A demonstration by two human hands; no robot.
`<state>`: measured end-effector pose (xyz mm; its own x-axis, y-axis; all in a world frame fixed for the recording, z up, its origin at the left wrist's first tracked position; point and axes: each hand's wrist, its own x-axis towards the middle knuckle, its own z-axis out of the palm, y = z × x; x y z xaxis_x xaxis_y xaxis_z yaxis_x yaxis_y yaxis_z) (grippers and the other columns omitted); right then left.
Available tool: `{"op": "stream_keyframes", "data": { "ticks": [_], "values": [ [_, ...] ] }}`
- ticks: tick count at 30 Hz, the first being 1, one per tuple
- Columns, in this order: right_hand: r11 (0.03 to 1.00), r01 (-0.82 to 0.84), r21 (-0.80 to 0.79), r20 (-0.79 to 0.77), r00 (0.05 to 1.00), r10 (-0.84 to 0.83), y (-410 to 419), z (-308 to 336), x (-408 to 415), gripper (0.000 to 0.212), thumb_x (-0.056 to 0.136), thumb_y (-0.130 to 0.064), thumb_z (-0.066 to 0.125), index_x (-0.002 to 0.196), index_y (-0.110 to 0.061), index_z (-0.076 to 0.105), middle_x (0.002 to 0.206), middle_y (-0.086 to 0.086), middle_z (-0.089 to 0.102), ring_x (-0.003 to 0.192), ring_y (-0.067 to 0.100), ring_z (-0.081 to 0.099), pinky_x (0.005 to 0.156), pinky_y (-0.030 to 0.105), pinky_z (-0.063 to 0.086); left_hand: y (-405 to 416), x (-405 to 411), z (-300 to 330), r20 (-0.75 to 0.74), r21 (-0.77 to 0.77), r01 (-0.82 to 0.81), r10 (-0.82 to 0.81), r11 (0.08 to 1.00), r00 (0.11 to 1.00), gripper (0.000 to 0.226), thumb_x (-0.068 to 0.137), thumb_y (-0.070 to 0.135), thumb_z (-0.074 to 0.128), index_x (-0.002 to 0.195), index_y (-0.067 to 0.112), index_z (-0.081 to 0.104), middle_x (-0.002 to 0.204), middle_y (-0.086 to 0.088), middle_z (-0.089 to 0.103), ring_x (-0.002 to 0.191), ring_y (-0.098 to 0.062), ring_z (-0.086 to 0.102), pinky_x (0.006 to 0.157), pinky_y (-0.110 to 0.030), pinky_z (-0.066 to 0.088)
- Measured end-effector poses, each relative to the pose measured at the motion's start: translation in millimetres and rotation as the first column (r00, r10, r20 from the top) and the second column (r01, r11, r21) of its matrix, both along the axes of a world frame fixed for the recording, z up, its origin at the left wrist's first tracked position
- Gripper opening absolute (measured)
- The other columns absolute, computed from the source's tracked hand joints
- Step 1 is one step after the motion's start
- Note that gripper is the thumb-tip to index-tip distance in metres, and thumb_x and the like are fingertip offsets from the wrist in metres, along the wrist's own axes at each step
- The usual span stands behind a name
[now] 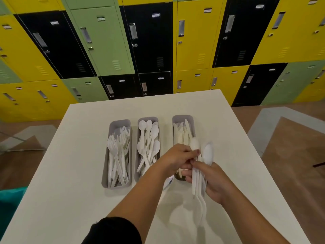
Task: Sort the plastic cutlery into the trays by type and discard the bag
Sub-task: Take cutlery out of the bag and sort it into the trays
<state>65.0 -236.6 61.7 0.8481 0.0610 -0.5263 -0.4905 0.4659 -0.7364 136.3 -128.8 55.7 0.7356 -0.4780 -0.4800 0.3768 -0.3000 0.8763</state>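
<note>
Three grey trays stand side by side on the white table. The left tray holds white forks, the middle tray white spoons, the right tray white knives. My right hand grips a bundle of white plastic cutlery, with spoon bowls sticking up above it, in front of the knife tray. My left hand pinches one white spoon at the top of that bundle. A bit of clear plastic bag shows under my left wrist, mostly hidden.
Yellow, green and black lockers fill the wall behind the table. A teal object sits at the lower left beside the table. Wooden floor lies on both sides.
</note>
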Motion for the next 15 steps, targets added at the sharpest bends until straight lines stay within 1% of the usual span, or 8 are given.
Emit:
{"op": "stream_keyframes", "data": {
  "ticks": [3,6,8,10,11,12,14,15],
  "values": [
    [0.995,-0.086,0.06,0.014,0.996,0.085,11,0,-2,0.021,0.095,-0.009,0.048,0.102,0.003,0.064,0.078,0.014,0.07,0.062,0.018,0.066,0.055,0.025,0.054,11,-2,9,-0.022,-0.098,-0.161,0.16,0.982,0.987,0.027,0.094,0.02,0.054,0.071,0.01,0.062,0.063,-0.003,0.062,0.052,-0.009,0.06,0.054,-0.02,0.052],
    [0.978,-0.174,0.116,0.021,0.985,0.172,22,5,-7,0.022,0.095,-0.011,0.048,0.099,0.001,0.066,0.073,0.01,0.067,0.056,0.015,0.06,0.053,0.021,0.05,28,-1,19,-0.032,-0.257,-0.313,0.316,0.914,0.948,0.027,0.099,0.016,0.042,0.085,0.006,0.063,0.067,0.0,0.07,0.062,-0.009,0.068,0.063,-0.019,0.056],
    [0.983,-0.146,0.111,-0.011,0.989,0.148,29,6,-8,0.022,0.096,-0.009,0.047,0.094,0.002,0.066,0.067,0.009,0.062,0.051,0.014,0.054,0.051,0.021,0.047,38,2,26,-0.026,-0.319,-0.458,0.475,0.83,0.88,0.029,0.101,0.014,0.036,0.083,0.009,0.059,0.058,0.002,0.065,0.057,-0.014,0.061,0.062,-0.021,0.053],
    [0.997,-0.072,0.003,-0.052,0.996,0.072,37,3,-8,0.019,0.094,-0.006,0.049,0.089,0.003,0.064,0.056,0.007,0.056,0.044,0.013,0.048,0.047,0.022,0.044,50,5,36,-0.012,-0.339,-0.576,0.609,0.744,0.793,0.029,0.101,0.014,0.036,0.079,0.01,0.055,0.055,0.0,0.048,0.05,-0.013,0.043,0.051,-0.019,0.043],
    [0.998,-0.029,-0.062,-0.063,0.998,0.025,41,0,-6,0.017,0.093,-0.004,0.05,0.085,0.001,0.064,0.05,0.004,0.052,0.041,0.012,0.043,0.044,0.022,0.041,55,5,40,0.042,-0.318,-0.568,0.609,0.759,0.792,0.027,0.1,0.015,0.039,0.079,0.01,0.055,0.056,0.0,0.041,0.049,-0.012,0.035,0.046,-0.019,0.037],
    [0.993,0.005,-0.12,-0.064,0.998,-0.013,45,-1,-6,0.017,0.091,-0.003,0.051,0.08,-0.001,0.064,0.046,0.002,0.048,0.039,0.012,0.038,0.043,0.023,0.037,61,3,44,0.125,-0.251,-0.513,0.553,0.821,0.824,0.024,0.099,0.019,0.043,0.08,0.01,0.055,0.058,0.001,0.038,0.049,-0.011,0.032,0.044,-0.019,0.032],
    [0.978,0.041,-0.205,-0.045,0.998,-0.051,52,-2,-3,0.021,0.09,-0.003,0.051,0.073,-0.005,0.062,0.042,-0.001,0.042,0.037,0.01,0.034,0.044,0.025,0.033,68,-7,51,0.26,-0.019,-0.286,0.281,0.958,0.924,0.024,0.092,0.031,0.055,0.086,0.008,0.058,0.06,0.005,0.041,0.049,-0.009,0.036,0.044,-0.019,0.032],
    [0.97,0.041,-0.241,-0.038,0.998,-0.052,60,-2,-1,0.022,0.091,-0.005,0.051,0.072,-0.006,0.06,0.042,-0.003,0.041,0.038,0.01,0.034,0.045,0.026,0.032,69,-14,52,0.269,0.109,-0.163,0.129,0.981,0.954,0.029,0.088,0.036,0.061,0.09,0.007,0.059,0.062,0.006,0.047,0.051,-0.008,0.041,0.045,-0.016,0.035]
  ]
}}
